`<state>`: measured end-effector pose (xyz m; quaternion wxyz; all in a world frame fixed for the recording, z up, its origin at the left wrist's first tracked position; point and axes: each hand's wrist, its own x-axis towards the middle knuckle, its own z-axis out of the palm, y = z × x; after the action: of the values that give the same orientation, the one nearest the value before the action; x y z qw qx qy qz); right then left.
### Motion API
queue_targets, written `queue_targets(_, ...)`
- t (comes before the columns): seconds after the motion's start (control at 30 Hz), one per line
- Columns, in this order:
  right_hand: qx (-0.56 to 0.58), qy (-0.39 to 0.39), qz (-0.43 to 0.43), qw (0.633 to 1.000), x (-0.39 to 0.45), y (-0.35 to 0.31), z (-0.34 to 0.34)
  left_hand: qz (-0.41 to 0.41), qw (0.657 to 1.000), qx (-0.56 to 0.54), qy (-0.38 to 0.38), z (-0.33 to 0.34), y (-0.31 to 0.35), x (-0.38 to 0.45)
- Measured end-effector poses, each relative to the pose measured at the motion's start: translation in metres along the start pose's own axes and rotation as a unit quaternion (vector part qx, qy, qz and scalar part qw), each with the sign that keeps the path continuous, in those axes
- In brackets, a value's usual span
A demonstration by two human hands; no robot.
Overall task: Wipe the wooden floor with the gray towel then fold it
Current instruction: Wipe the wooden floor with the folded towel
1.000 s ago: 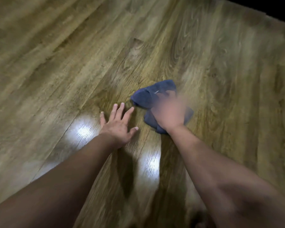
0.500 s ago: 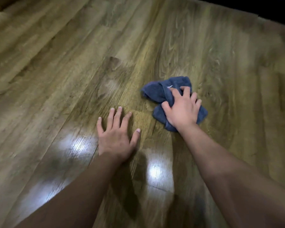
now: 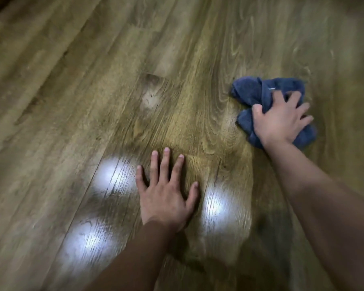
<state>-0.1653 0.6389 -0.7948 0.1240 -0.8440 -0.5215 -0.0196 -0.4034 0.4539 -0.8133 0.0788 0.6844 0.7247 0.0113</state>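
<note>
The person's left hand [image 3: 166, 198] lies flat on the brown wood-grain plank floor [image 3: 93, 101] at about six o'clock in the head view, fingers straight and spread, grasping nothing, its forearm reaching in from the lower edge. The right hand [image 3: 282, 120] is at about two o'clock, arm stretched out from the lower right corner, palm down on the crumpled blue-gray terry towel [image 3: 252, 91]. Its fingers curl into the cloth, with the thumb hooked over a fold, gripping it against the boards. The towel is bunched into soft lumps, most of it showing at ten o'clock from the hand. Bright glare patches [image 3: 114, 175] flank the left hand.
</note>
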Motion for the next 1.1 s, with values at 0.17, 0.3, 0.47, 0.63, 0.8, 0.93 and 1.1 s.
queue_targets(0.17, -0.01, 0.01, 0.01, 1.0, -0.012, -0.018, 0.004, 0.006, 1.0, -0.002, 0.009, 0.001, -0.001, 0.0)
queue_targets(0.3, 0.001, 0.004, -0.009, 1.0, -0.035, -0.052, 0.002, 0.009, 1.0, -0.006, 0.015, 0.004, -0.001, 0.001)
queue_targets(0.47, 0.009, -0.031, -0.1, 0.994, -0.076, -0.087, 0.001, 0.01, 0.999, -0.026, 0.021, 0.003, 0.002, 0.005)
queue_targets(0.63, 0.002, -0.049, -0.173, 0.984, -0.118, -0.093, -0.006, 0.001, 0.985, -0.172, 0.028, -0.009, -0.008, 0.002)
queue_targets(0.8, -0.006, -0.071, -0.213, 0.974, -0.164, -0.087, -0.016, -0.063, 0.806, -0.586, 0.056, -0.036, -0.032, -0.022)
queue_targets(0.93, -0.018, -0.063, -0.267, 0.962, -0.221, -0.092, -0.021, -0.107, 0.761, -0.625, 0.139, -0.033, -0.067, -0.087)
queue_targets(1.1, -0.019, -0.099, -0.357, 0.929, -0.314, -0.101, -0.045, -0.152, 0.72, -0.62, 0.27, -0.033, -0.111, -0.145)
